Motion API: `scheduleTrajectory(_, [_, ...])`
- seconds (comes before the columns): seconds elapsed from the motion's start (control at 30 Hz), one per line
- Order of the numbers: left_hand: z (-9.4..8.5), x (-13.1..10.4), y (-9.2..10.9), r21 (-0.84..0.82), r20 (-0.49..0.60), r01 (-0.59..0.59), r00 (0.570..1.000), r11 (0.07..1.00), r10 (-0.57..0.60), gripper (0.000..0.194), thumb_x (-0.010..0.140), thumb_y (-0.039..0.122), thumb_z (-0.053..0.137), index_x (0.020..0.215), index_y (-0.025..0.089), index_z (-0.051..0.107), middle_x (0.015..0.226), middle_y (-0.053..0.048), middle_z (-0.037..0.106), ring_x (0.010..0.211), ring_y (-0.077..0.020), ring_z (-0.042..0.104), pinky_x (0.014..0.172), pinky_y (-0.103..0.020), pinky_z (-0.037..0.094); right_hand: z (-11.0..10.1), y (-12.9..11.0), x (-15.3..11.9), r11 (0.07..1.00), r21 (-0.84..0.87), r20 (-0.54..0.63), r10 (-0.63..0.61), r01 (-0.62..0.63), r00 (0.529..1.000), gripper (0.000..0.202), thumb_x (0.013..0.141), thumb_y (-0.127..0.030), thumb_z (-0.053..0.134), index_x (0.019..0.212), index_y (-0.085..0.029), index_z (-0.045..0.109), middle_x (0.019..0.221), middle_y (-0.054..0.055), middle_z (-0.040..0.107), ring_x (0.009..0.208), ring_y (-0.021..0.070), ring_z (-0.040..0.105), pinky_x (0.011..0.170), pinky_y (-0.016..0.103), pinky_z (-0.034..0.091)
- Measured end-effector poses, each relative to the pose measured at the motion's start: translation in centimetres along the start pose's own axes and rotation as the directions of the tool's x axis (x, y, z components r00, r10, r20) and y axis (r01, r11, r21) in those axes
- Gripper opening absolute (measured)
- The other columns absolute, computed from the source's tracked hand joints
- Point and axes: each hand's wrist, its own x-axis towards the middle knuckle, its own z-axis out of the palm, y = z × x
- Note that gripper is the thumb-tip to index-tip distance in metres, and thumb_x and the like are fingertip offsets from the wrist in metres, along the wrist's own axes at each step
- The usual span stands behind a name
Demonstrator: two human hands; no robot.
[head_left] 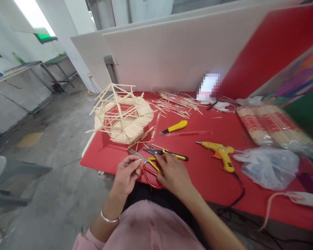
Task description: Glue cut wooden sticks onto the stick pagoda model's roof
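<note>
My left hand (129, 172) is closed in a pinch at the table's front edge, and what lies between its fingertips is too small to make out. Right beside those fingertips are red-handled scissors (149, 177), blades pointing away to the left. My right hand (173, 172) is curled over pliers (181, 157) with yellow and black handles, its fingertips on them. Part of the pliers is hidden under that hand. Beyond both hands stands a pale wooden-stick model (120, 118), an open frame with a pointed roof on a many-sided base.
A yellow utility knife (176, 127) lies behind the pliers. Loose sticks (174, 107) are scattered at the back. To the right are a yellow glue gun (220, 152) with its cord, a clear plastic bag (272, 166) and wrapped stick bundles (273, 126). White boards (169, 59) stand behind the red tabletop (198, 184).
</note>
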Motion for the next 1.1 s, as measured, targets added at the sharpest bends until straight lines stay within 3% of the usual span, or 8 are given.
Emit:
scheduleTrajectory(0.3, [-1.0,0.2,-0.1,-0.029,-0.014,-0.043,0.999,0.999,0.042,0.024,0.057,0.02,0.089,0.075,0.015,0.073,0.065,-0.002,0.071,0.041,-0.0024,0.046,0.036,-0.013,0.03,-0.5,-1.2,0.2,0.994,-0.067,0.018,-0.084,0.085,0.996,0.052,0.08,-0.019,0.057,0.132,-0.024,0.057,0.114,0.013,0.06,0.106,0.0292,0.053,0.083,0.037,0.045])
scheduleTrajectory(0.43, [-1.6,0.5,-0.2,-0.033,-0.029,-0.107,0.994,0.994,0.106,0.026,0.058,0.022,0.089,0.08,0.017,0.076,0.071,-0.004,0.074,0.042,-0.0026,0.048,0.037,-0.013,0.032,0.2,-2.0,-0.2,0.99,-0.137,-0.01,-0.042,0.04,0.999,0.054,0.081,-0.014,0.057,0.133,-0.024,0.056,0.119,0.015,0.059,0.107,0.0297,0.055,0.079,0.036,0.047])
scheduleTrajectory(0.63, [-1.6,0.5,-0.2,-0.045,-0.056,-0.114,0.992,0.992,0.111,0.029,0.055,0.026,0.092,0.077,0.016,0.075,0.065,-0.003,0.072,0.042,-0.0035,0.049,0.037,-0.014,0.033,1.6,-3.5,-0.3,0.976,-0.22,0.034,0.006,0.001,0.999,0.05,0.089,-0.007,0.045,0.137,-0.019,0.054,0.097,0.014,0.067,0.087,0.0257,0.065,0.07,0.033,0.047])
scheduleTrajectory(0.77, [-1.7,0.3,0.0,-0.062,-0.042,-0.138,0.99,0.989,0.135,0.027,0.062,0.028,0.089,0.077,0.015,0.072,0.066,-0.002,0.07,0.042,-0.0029,0.048,0.038,-0.013,0.033,2.0,-2.1,-0.7,0.997,-0.071,-0.012,-0.027,0.026,1.0,0.049,0.087,-0.017,0.056,0.136,-0.018,0.054,0.101,0.013,0.068,0.09,0.0275,0.066,0.072,0.035,0.05])
scheduleTrajectory(0.93, [-1.9,0.3,-0.2,-0.053,-0.041,-0.143,0.989,0.988,0.141,0.029,0.062,0.029,0.09,0.078,0.016,0.07,0.066,-0.001,0.069,0.042,-0.003,0.048,0.038,-0.013,0.032,2.6,1.2,-3.3,0.958,0.276,-0.209,-0.013,0.072,0.978,0.063,0.084,-0.046,0.065,0.138,-0.019,0.048,0.102,0.011,0.066,0.093,0.027,0.064,0.078,0.038,0.052])
scheduleTrajectory(1.1, [-0.7,0.2,-1.2,-0.004,0.008,-0.102,0.995,0.995,0.102,0.032,0.06,0.033,0.091,0.077,0.016,0.069,0.058,0.004,0.06,0.041,-0.0027,0.047,0.037,-0.012,0.031,2.0,0.4,-5.0,0.88,0.455,-0.279,-0.006,0.137,0.96,0.069,0.083,-0.051,0.067,0.137,-0.015,0.045,0.104,0.012,0.062,0.092,0.0255,0.062,0.079,0.038,0.054])
